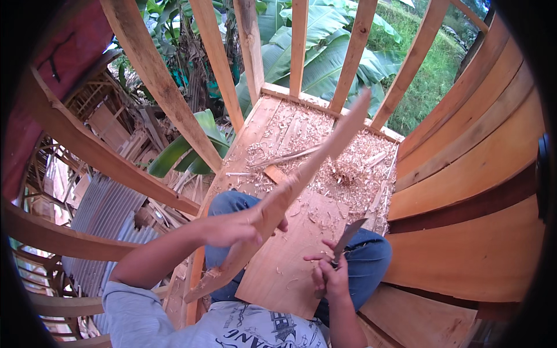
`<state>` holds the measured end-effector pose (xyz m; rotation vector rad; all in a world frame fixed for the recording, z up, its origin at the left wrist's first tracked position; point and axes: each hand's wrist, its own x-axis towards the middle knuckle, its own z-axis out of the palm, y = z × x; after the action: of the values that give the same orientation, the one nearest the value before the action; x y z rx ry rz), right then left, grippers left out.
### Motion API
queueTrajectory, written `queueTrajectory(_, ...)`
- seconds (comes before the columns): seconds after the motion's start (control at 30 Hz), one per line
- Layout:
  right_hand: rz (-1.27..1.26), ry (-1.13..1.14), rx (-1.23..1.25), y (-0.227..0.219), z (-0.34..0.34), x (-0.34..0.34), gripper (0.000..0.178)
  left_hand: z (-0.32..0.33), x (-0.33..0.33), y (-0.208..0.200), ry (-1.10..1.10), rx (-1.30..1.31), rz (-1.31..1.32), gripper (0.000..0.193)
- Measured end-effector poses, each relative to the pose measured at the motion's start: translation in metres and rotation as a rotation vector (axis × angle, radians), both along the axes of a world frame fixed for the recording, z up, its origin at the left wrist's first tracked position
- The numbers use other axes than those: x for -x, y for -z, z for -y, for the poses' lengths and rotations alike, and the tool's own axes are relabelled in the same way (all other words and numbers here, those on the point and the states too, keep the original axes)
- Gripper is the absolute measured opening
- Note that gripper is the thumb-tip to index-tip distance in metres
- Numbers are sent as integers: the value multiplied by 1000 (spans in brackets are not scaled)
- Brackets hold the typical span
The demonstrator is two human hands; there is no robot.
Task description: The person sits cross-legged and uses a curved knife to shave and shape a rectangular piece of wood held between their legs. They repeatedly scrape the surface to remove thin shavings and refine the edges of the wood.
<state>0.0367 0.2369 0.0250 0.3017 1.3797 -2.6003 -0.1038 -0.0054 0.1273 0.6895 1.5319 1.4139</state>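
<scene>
A long, pale carved piece of wood slants across my front, its narrow tip far out to the right and its near end by my left side. My left hand is wrapped round its middle part. In my right hand is a knife with a dark blade, held by its handle with the blade pointing up and away. Some fingers of that hand are stretched out. The knife and the wood are apart. A flat wooden board lies between my legs, below both hands.
Wood shavings cover much of the plank floor ahead, with a small wood block and thin strips among them. Upright wooden slats stand along the far and left sides. A plank wall rises close on the right.
</scene>
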Motion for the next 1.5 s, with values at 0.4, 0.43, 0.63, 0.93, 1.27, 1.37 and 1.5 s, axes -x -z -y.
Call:
queueTrajectory(0.4,-121,17,-567,-8,-29,-15,53,-2,-84,41,-51,250,-47,80)
queueTrajectory(0.43,-111,42,-675,-10,-27,-12,55,-4,-84,42,-84,213,-90,80)
queueTrajectory(0.63,-100,-9,-963,-19,-25,-5,44,-16,-92,52,-242,61,-176,79)
queueTrajectory(0.93,-22,-79,-1386,-20,-25,9,41,-27,-113,52,-463,112,-47,61)
queueTrajectory(1.27,-52,-35,-1472,-21,-37,30,45,-15,-110,63,-292,115,-115,58)
queueTrajectory(1.37,-9,-31,-1421,-18,-35,30,45,-15,-81,41,-70,268,-205,47)
queueTrajectory(1.5,23,-52,-1311,-9,-29,29,42,-34,-34,27,161,453,-348,41)
